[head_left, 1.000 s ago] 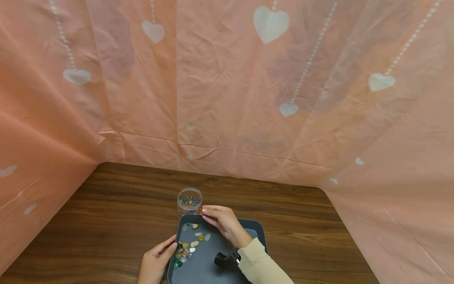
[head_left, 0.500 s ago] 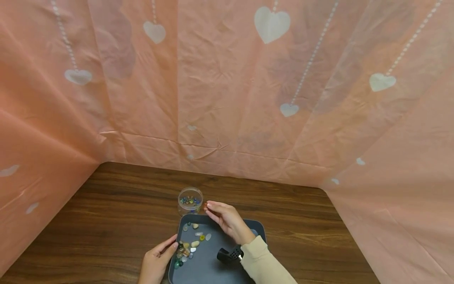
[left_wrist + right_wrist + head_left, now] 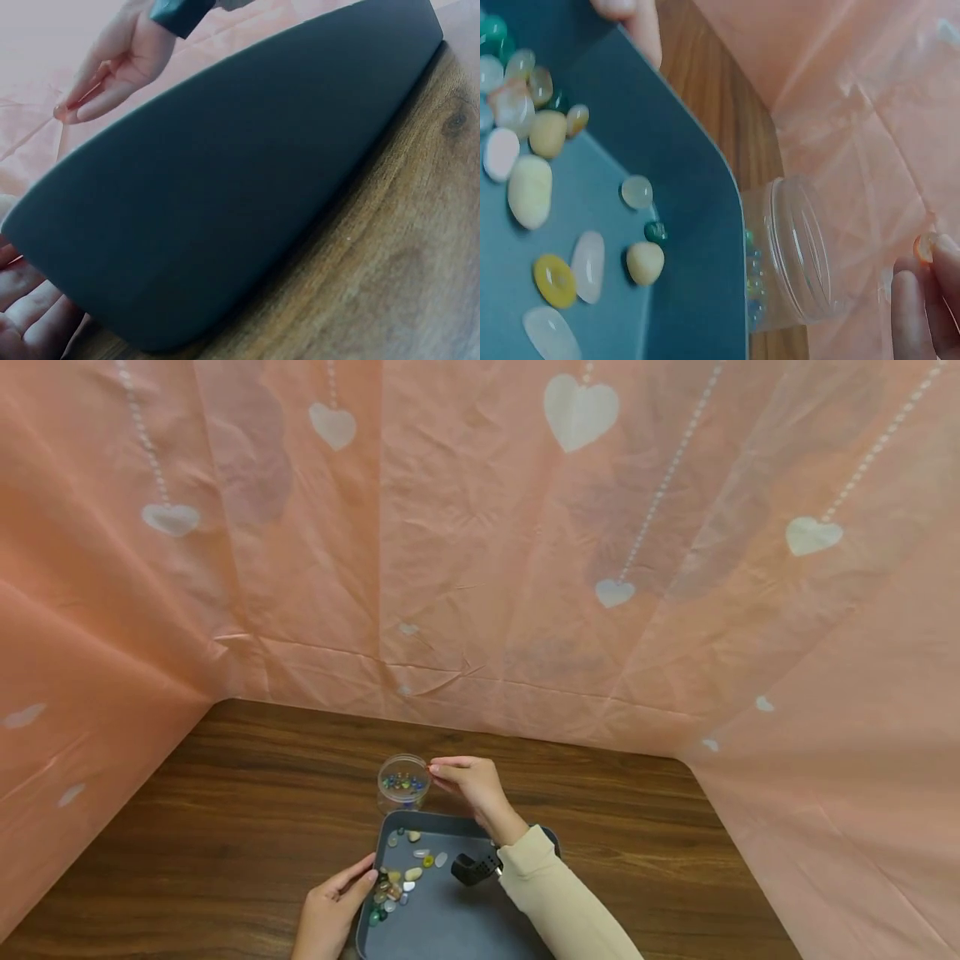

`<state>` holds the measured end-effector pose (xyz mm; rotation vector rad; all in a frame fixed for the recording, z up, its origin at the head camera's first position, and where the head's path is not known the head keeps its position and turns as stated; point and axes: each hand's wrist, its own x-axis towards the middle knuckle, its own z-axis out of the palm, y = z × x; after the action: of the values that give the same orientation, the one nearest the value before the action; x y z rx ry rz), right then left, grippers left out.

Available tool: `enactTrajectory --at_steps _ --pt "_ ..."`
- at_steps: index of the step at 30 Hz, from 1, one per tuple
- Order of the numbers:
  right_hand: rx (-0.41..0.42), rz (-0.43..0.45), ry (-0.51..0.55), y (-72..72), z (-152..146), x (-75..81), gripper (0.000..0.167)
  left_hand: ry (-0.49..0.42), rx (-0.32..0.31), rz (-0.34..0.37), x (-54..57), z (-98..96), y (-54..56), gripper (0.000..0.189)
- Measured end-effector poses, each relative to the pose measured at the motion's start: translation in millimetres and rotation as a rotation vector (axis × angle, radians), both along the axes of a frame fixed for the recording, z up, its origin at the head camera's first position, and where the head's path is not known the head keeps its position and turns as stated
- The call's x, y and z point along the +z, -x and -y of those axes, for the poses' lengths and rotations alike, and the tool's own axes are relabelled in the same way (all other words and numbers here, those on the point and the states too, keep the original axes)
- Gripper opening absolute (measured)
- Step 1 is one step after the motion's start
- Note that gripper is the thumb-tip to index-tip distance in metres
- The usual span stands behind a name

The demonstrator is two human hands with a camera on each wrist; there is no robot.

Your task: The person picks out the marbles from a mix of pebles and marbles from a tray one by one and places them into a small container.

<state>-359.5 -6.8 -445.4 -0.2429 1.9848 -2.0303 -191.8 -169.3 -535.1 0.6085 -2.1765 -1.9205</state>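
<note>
My right hand (image 3: 480, 787) pinches a small orange stone (image 3: 924, 247) between thumb and fingertips, beside the rim of a clear round jar (image 3: 403, 781). Glass marbles (image 3: 755, 281), several of them blue, green or amber, lie inside the jar. With my left hand (image 3: 333, 900) I grip the left side of a dark grey tray (image 3: 457, 935), thumb at the rim and fingers (image 3: 34, 315) on the outside. Polished stones (image 3: 530, 191) in white, cream, green and brown cluster along the tray's left side, with a yellow ring-shaped one (image 3: 554, 280) among them.
The tray and jar stand on a brown wooden table (image 3: 285, 793), the jar just behind the tray's far left corner. A pink curtain with hearts (image 3: 480, 568) encloses the back and sides. A black wrist camera (image 3: 472, 869) on my right wrist hangs over the tray.
My right hand drew slightly away from the jar to the right, then rose forward to the level of its rim, still pinching the orange stone. My left hand stays on the tray.
</note>
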Motion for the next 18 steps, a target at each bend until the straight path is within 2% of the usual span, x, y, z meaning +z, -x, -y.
enactTrajectory --at_steps 4,10,18 --pt "-0.034 -0.129 -0.116 3.9 10 4.2 0.022 -0.016 -0.006 -0.004 -0.6 -0.2 0.0 0.040" --pt "-0.071 -0.349 -0.385 6.6 22 6.4 0.013 -0.044 -0.023 -0.027 -3.0 -0.1 0.2 0.041" --pt "-0.010 -0.593 -0.679 6.5 33 4.0 0.009 -0.036 -0.025 -0.018 -4.5 0.7 1.5 0.042"
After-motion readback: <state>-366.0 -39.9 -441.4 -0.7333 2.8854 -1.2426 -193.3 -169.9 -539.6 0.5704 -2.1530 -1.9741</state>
